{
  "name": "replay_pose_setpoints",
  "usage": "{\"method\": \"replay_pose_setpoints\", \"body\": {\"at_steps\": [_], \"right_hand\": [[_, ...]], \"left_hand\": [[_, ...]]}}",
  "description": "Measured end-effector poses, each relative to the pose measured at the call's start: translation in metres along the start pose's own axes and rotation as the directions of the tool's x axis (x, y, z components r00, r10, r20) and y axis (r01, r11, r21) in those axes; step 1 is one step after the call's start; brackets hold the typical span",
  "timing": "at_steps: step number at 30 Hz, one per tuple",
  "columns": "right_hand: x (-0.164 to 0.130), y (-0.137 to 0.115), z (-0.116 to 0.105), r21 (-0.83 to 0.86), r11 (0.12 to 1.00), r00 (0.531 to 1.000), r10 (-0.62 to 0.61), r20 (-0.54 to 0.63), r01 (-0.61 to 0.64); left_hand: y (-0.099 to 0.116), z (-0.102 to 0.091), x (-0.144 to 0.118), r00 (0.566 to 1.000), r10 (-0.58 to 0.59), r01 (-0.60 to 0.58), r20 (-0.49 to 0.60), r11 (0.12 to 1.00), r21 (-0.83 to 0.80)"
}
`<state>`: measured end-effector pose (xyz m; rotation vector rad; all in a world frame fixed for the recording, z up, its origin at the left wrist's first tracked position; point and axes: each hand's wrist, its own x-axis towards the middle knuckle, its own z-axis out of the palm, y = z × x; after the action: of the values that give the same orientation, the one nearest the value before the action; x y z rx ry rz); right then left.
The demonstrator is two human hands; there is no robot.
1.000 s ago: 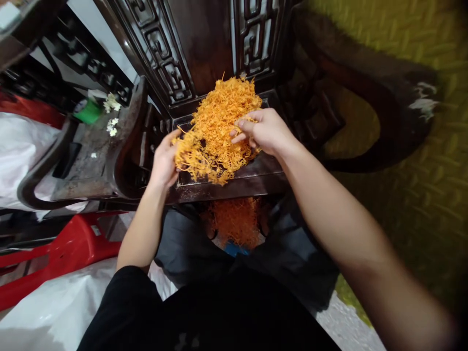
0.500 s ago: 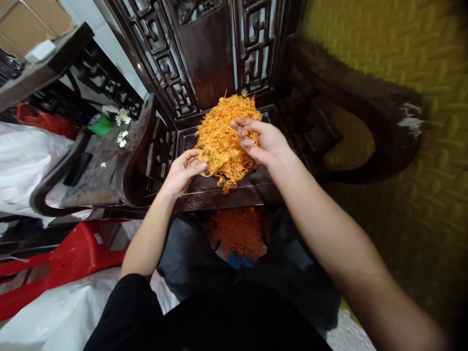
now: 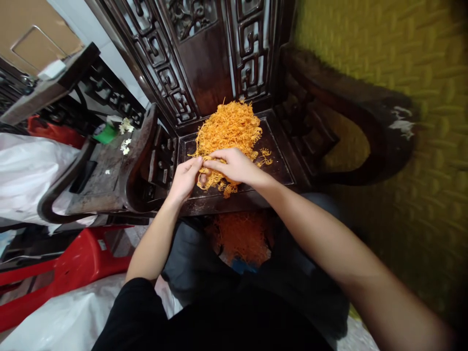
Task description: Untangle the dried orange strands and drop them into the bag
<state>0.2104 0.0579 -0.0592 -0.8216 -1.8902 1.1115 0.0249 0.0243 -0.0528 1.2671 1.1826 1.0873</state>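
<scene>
Head view, far left: a white bag [image 3: 29, 170] lies beside a dark wooden chair; a red stool [image 3: 78, 258] stands nearer the person.
Neighbouring seat: it bears a green roll [image 3: 105, 133] and, just right of that, white flowers [image 3: 126, 137].
Left hand: [image 3: 185, 181] at the near left edge of the pile, thumb and fingertips pinched on some strands.
Pile: orange strands [image 3: 230, 124] heaped on the middle chair's seat [image 3: 280, 168], against the carved back [image 3: 210, 73].
Right hand: [image 3: 234, 166] over the pile's near side, fingers extended to meet the left fingertips; whether they grip strands, I cannot tell.
Below the seat: a darker orange heap [image 3: 243, 234] between the knees.
Sprig: [image 3: 265, 157] just right of the pile.
Far right: a curved armrest [image 3: 383, 114] before a yellow woven-patterned surface [image 3: 431, 58].
</scene>
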Motion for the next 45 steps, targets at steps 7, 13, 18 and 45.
{"method": "replay_pose_setpoints", "body": {"at_steps": [7,13,18,45], "right_hand": [[-0.001,-0.006,0.004,-0.12,0.993,0.99,-0.021,-0.141,0.004],[0.006,0.005,-0.023,-0.425,0.898,0.943,-0.036,-0.331,-0.115],[-0.001,0.025,-0.083,-0.24,0.942,0.729,0.007,-0.684,-0.234],[-0.018,-0.009,-0.012,-0.378,0.92,0.994,-0.081,0.069,0.102]], "left_hand": [[-0.001,0.006,-0.006,1.0,0.007,-0.005,-0.025,0.995,0.098],[0.013,0.018,-0.007,0.995,-0.05,0.044,-0.086,0.997,-0.07],[0.019,-0.009,-0.005,0.979,-0.049,0.02,-0.198,0.989,-0.148],[0.024,-0.017,0.003,0.939,0.183,-0.293,-0.29,0.868,-0.402]]}}
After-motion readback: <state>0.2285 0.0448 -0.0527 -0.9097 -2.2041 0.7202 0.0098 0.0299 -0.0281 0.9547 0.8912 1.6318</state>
